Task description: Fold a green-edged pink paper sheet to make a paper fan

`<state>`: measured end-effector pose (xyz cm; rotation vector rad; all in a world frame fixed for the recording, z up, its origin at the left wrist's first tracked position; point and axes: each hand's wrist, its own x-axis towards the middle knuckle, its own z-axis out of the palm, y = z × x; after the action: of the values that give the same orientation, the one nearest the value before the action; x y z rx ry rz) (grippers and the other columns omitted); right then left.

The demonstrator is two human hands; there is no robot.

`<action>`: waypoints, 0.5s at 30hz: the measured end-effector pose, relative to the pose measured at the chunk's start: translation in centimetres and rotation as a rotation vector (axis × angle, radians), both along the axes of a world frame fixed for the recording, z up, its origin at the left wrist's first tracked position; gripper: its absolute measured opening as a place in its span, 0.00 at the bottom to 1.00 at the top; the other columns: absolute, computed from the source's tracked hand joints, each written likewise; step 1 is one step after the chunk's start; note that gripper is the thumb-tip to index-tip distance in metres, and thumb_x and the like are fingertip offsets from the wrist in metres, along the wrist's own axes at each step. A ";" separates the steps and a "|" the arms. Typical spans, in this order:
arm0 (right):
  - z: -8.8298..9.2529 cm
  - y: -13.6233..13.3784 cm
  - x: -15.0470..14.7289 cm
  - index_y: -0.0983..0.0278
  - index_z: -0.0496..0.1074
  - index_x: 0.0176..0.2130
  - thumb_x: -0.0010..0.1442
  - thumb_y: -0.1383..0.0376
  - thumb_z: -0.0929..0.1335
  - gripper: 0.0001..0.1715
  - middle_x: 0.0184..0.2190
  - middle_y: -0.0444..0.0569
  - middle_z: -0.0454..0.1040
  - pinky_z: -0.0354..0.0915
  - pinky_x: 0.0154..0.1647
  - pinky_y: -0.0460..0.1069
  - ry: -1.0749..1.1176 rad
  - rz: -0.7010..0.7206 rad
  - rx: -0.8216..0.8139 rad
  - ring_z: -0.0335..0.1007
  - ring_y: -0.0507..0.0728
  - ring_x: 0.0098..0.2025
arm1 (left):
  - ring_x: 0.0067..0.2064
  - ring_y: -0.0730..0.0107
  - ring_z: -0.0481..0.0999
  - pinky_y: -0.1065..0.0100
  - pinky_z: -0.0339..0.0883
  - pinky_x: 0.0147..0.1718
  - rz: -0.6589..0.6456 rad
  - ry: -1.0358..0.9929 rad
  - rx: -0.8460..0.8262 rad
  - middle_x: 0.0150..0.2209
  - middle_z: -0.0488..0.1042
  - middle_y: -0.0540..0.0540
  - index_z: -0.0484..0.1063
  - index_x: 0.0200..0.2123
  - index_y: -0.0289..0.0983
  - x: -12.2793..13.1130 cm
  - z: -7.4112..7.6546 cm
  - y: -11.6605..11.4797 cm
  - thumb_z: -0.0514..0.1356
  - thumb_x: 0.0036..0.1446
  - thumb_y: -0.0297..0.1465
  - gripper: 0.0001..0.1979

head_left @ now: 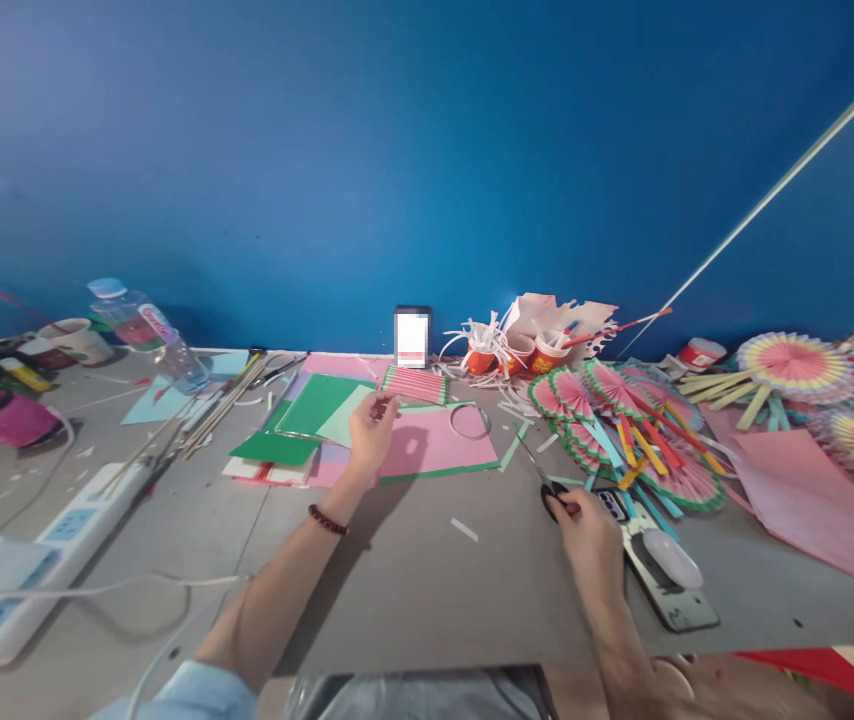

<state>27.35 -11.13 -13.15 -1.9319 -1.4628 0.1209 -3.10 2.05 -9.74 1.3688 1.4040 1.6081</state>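
My left hand reaches forward over the grey table and pinches the near end of a pleated pink-and-green paper strip. Under it lies a pink sheet with a green edge. My right hand rests on the table with its fingers closed on the black handles of a pair of scissors, whose blades point away to the left. A beaded bracelet circles my left wrist.
Green and pink paper stacks lie left of the strip. Folded paper fans pile at right, beside a large pink sheet. A phone leans on the blue wall. A power strip, water bottle, and red cups stand around.
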 end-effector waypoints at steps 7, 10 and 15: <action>-0.5 -0.2 0.0 0.63 0.74 0.30 0.65 0.46 0.58 0.30 0.28 0.53 0.75 0.62 0.33 0.51 -0.094 0.046 0.098 0.69 0.59 0.29 | 0.41 0.66 0.78 0.68 0.69 0.40 0.173 0.402 -0.075 0.41 0.80 0.43 0.76 0.45 0.37 -3.6 -0.8 1.6 0.52 0.60 0.30 0.15; 0.1 -0.1 -0.7 0.64 0.76 0.34 0.66 0.52 0.58 0.26 0.32 0.55 0.77 0.64 0.36 0.52 -0.180 0.074 0.110 0.72 0.60 0.34 | 0.42 0.64 0.78 0.66 0.68 0.39 0.179 0.630 -0.150 0.43 0.80 0.42 0.76 0.47 0.37 -4.0 -1.2 1.4 0.53 0.60 0.27 0.16; 2.7 1.0 -3.4 0.63 0.76 0.43 0.65 0.61 0.61 0.17 0.40 0.53 0.78 0.69 0.44 0.52 -0.180 0.454 -0.038 0.75 0.59 0.42 | 0.39 0.60 0.76 0.65 0.64 0.36 0.171 0.861 -0.182 0.39 0.80 0.41 0.79 0.41 0.38 -3.7 -1.5 1.1 0.53 0.60 0.26 0.14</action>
<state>23.99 -10.10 -10.49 -1.6416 -2.0157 0.1840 -6.79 3.17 -11.28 1.9755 2.1276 0.9453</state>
